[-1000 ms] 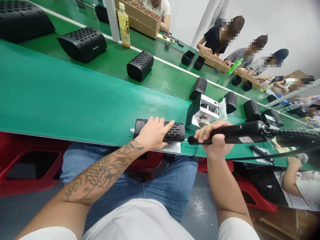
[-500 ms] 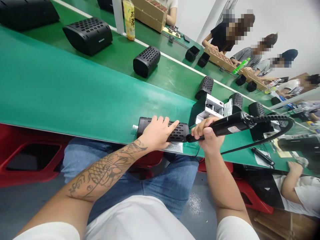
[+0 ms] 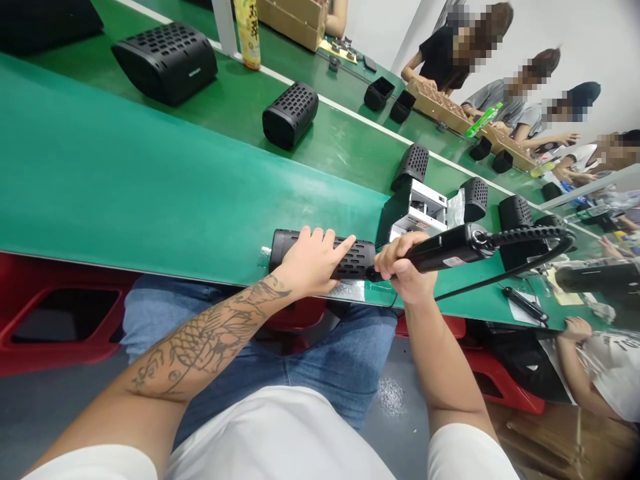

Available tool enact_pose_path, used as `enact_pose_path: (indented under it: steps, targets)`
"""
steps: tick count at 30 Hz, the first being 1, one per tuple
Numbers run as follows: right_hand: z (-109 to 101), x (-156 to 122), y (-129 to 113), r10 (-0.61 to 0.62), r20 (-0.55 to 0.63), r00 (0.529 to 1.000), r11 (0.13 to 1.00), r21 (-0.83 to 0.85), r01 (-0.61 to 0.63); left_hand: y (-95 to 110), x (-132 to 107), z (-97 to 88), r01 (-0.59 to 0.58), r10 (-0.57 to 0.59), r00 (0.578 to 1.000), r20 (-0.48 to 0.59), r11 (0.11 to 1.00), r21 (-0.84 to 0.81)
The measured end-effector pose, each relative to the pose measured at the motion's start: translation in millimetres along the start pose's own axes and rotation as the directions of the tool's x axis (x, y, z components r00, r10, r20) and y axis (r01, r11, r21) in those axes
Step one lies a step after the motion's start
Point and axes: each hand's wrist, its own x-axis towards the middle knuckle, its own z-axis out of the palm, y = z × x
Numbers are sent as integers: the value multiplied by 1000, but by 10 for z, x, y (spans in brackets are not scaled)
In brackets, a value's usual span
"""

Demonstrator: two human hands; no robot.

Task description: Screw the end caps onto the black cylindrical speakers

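"Where is the black perforated case (image 3: 357,257) placed?"

"It is laid lengthwise along the near edge of the green bench (image 3: 150,193), above a lap clothed in blue jeans (image 3: 360,367)."

"And how is it held?"

"It is grasped from above by the left hand (image 3: 310,261) — the fingers are spread over to its far edge, and the thumb is set at the near one. A tattooed forearm is shown behind that hand."

"Is anything held in the right hand (image 3: 409,270)?"

"A black corded tool (image 3: 450,248) is gripped there, the fingers wrapped around its front part. Its nose is held at the case's right end; whether the two are touching cannot be told."

"What is seen nearby?"

"Just beyond the right hand, a silver-and-black box (image 3: 395,217) is stood on the bench. Farther back, two similar cases are set apart: a smaller one (image 3: 290,115) and a wider one (image 3: 167,63). Near the wider one, a yellow drink bottle (image 3: 249,33) is placed upright. At the far right, a co-worker's hand (image 3: 577,329) is rested at the bench's edge."
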Motion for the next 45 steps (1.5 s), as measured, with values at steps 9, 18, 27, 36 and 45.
enact_pose_path:
  steps: [9, 18, 27, 36, 45]
  targets:
    - [-138, -61, -97, 13, -34, 999, 998, -68, -16, 54, -13, 4, -6, 5, 1000, -14, 1000, -16]
    - [-1138, 530, 114, -400, -489, 775, 854, -507, 120, 129, -71, 62, -51, 44, 995, -85, 996, -78]
    - [-897, 282, -71, -255, -461, 850, 916, -396, 60, -945, -690, 653, -226, 0, 910, -414, 838, -497]
    - [348, -27, -280, -156, -146, 977, 988, -13, 155, -898, -730, 1113, -188, -135, 921, -366, 669, -719]
    - [590, 44, -30, -18, -71, 997, 999, 44, 22, -872, -714, 1103, -185, -157, 911, -383, 674, -716]
